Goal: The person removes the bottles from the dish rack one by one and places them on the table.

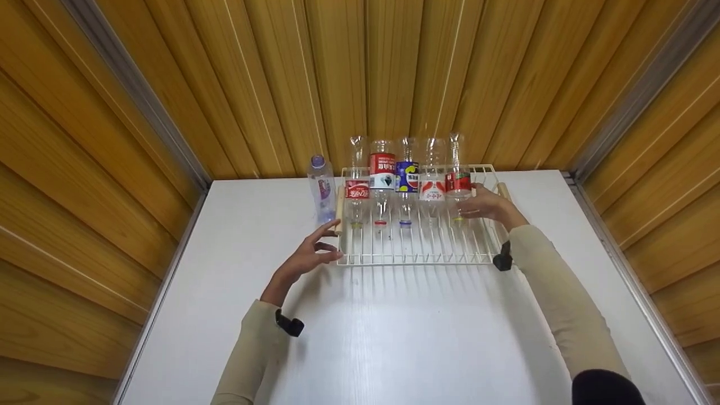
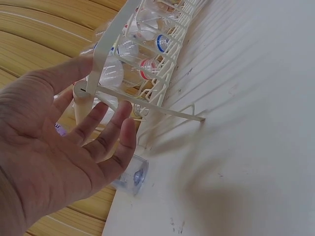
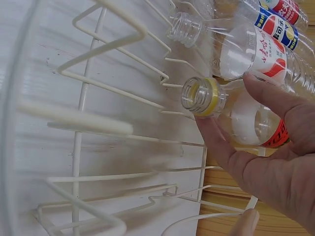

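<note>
Walls: wooden slats (image 1: 337, 67) rise behind the work and along both sides.
Table: white (image 1: 405, 337), bearing everything; its flat top gives the rack a level footing.
Rack: white wire (image 1: 416, 264), toward the table's far side, its wooden handle (image 1: 340, 211) at the left end beside the left hand.
Bottles in a row: red (image 1: 357, 189), red-and-white (image 1: 382, 169), blue (image 1: 407, 176) and pale (image 1: 432, 190), bases up and necks down – the wires presumably brace them, since a narrow neck would stand poorly alone.
End bottle: red-and-green label (image 1: 458, 181), at the row's right end, neck down; whether the wires bear it I cannot tell.
Loose bottle: purple cap (image 1: 322, 191), outside the rack, just left of it, upright on its own base, so needing no prop.
Right hand: (image 1: 485, 205) thumb and fingers close round the end bottle near its neck, apparently to guide its tilt.
Left hand: (image 1: 306, 256) fingers parted and loosely bent, thumb touching the rack – probably steadying it.
Yellow ring: (image 3: 212, 98) round the end bottle's uncapped neck.
</note>
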Tool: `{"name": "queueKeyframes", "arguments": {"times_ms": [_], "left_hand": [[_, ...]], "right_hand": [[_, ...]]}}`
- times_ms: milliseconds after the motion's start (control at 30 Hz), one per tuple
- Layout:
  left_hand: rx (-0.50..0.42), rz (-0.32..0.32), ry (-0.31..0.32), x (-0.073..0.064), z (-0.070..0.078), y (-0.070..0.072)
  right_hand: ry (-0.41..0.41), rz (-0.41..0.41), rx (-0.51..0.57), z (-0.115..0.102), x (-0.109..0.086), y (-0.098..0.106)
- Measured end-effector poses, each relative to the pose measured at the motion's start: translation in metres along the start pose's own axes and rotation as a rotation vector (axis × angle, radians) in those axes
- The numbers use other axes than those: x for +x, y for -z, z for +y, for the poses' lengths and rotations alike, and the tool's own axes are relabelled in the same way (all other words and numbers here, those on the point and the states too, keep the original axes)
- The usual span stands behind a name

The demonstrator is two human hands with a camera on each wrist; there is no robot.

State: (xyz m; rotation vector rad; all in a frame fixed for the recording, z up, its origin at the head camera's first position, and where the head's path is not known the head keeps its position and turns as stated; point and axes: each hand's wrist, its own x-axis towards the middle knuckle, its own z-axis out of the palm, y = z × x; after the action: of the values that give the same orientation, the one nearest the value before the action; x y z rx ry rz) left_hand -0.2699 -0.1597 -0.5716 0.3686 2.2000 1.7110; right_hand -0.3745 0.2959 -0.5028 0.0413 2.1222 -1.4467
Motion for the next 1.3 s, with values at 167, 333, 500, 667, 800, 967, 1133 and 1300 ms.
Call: {"name": "queueKeyframes", "arguments": {"times_ms": [167,333,500,667,800,967,1133,1300], "left_hand": [[-0.003,0.000,-0.004,0.002,0.002,0.001],[-0.005,-0.002,0.001,0.001,0.003,-0.001],[0.008,-0.015,0.003,0.002,0.001,-0.001],[0.021,-0.007,-0.016,0.002,0.002,-0.001],[0.011,0.000,-0.014,0.001,0.001,-0.002],[0.003,-0.004,-0.005,0.000,-0.001,-0.001],[-0.005,0.002,-0.006,0.000,-0.002,0.000],[-0.005,-0.003,-0.007,-0.001,0.000,0.001]], "right_hand": [[0.011,-0.017,0.071,0.000,-0.002,0.003],[0.008,-0.055,0.195,0.002,-0.003,0.004],[0.009,-0.081,0.300,0.004,-0.003,0.004],[0.022,-0.075,0.358,0.003,-0.002,0.002],[0.035,-0.063,0.415,0.005,-0.006,0.003],[0.027,-0.040,0.404,0.005,-0.017,0.003],[0.046,0.005,0.410,0.002,-0.030,0.003],[0.109,0.062,0.430,0.002,-0.045,-0.001]]}}
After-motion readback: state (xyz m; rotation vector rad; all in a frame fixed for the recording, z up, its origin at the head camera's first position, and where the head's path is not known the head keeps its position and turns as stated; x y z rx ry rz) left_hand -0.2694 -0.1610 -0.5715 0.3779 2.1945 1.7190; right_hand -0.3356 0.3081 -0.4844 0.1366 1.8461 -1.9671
